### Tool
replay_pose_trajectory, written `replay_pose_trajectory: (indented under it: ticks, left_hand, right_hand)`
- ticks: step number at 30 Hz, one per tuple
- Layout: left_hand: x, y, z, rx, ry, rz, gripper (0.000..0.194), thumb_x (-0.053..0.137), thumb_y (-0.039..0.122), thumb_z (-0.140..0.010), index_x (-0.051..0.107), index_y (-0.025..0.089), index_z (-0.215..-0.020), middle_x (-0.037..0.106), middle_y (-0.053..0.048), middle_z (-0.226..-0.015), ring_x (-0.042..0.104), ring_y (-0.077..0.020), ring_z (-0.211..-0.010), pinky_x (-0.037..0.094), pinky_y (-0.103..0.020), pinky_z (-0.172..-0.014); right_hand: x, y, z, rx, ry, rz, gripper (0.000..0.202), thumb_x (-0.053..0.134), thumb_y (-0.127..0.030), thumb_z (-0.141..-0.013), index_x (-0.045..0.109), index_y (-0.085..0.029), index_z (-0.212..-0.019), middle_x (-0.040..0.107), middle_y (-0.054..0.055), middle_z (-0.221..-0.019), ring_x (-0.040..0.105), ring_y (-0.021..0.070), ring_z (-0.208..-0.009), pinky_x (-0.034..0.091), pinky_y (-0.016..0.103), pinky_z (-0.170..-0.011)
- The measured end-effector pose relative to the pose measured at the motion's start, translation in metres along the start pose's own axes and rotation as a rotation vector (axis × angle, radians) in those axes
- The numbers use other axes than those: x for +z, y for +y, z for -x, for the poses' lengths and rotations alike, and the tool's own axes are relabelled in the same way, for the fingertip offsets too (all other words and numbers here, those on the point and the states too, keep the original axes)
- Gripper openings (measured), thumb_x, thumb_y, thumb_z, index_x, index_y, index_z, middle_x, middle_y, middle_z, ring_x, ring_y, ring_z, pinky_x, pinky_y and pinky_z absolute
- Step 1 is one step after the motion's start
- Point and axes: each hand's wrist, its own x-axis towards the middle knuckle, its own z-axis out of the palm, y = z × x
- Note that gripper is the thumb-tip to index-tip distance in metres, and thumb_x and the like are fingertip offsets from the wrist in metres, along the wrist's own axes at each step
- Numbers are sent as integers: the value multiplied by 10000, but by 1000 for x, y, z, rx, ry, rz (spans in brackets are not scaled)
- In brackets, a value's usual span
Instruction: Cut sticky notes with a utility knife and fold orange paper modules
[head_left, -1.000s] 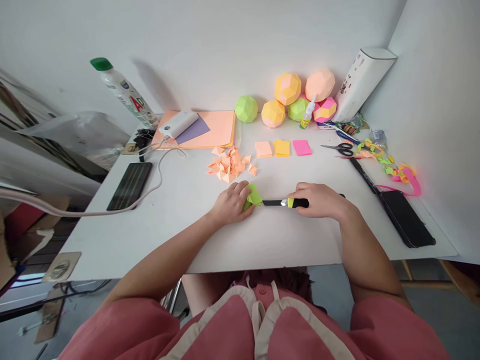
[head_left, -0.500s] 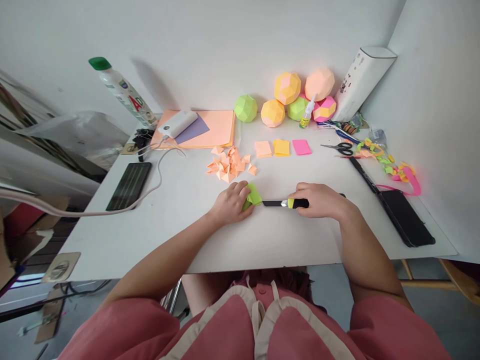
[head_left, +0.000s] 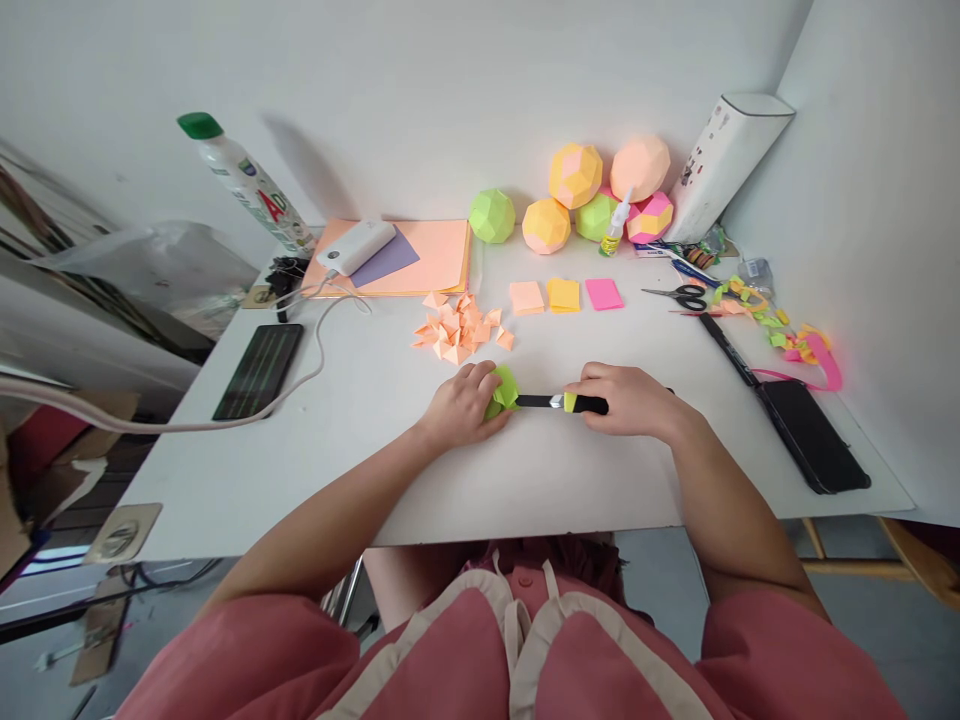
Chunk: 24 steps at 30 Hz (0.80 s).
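Note:
My left hand [head_left: 466,405] is closed over a piece of green paper [head_left: 505,384], pressing it on the white table; part of the paper is hidden under the fingers. In my right hand [head_left: 626,400] is a utility knife [head_left: 570,402] with a yellow and black handle. Its dark blade points left, and the tip meets the right edge of the green paper, perhaps inside a fold. Just beyond my left hand lies a heap of folded peach paper pieces [head_left: 457,328]. Peach [head_left: 526,298], yellow [head_left: 564,295] and pink [head_left: 604,294] paper squares lie in a row behind.
Several paper balls [head_left: 546,226] and a glue bottle [head_left: 613,228] stand at the back. Scissors [head_left: 681,295], paper scraps [head_left: 776,325] and a black case [head_left: 814,435] are at the right. A phone [head_left: 259,372], a white cable [head_left: 321,350] and a power bank [head_left: 357,247] occupy the left.
My right hand has moved slightly left with the utility knife, bringing the blade further into the green paper's edge. The paper's top has shifted a little; my left hand stays in place.

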Motion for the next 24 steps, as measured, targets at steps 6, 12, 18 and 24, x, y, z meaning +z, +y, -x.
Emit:
replay_pose_trajectory:
  ticks: [6, 12, 18, 24]
  left_hand:
    - [0, 0, 0, 16, 12, -5, 310, 518, 418, -801, 463, 176, -987, 564, -138, -1101, 569, -259, -897, 505, -372, -695]
    - [0, 0, 0, 25, 23, 23, 357, 526, 393, -792, 429, 180, -1061, 560, -130, -1095, 565, -256, -900, 501, -366, -688]
    - [-1, 0, 0, 36, 40, 26, 390, 517, 387, -799, 407, 176, -1109, 558, -130, -1083, 565, -258, -903, 496, -366, -688]
    - [-2, 0, 0, 56, 48, -7, 352, 524, 386, -798, 441, 164, -1059, 561, -130, -1068, 561, -255, -883, 490, -352, -674]
  right_hand:
    - [6, 0, -3, -44, 34, -1, 388, 479, -196, -751, 658, -263, -1089, 583, 25, -909, 509, 118, -626, 339, 228, -562]
    - [8, -1, -4, -51, 31, 2, 418, 481, -204, -752, 646, -243, -1134, 594, 36, -933, 526, 127, -644, 358, 236, -576]
    - [9, -2, -5, -59, 26, 12, 436, 474, -199, -750, 642, -231, -1152, 598, 44, -967, 541, 134, -664, 363, 244, -576]
    - [9, -1, -3, -43, 27, 22, 424, 482, -208, -754, 641, -247, -1145, 590, 32, -941, 535, 128, -654, 354, 239, -570]
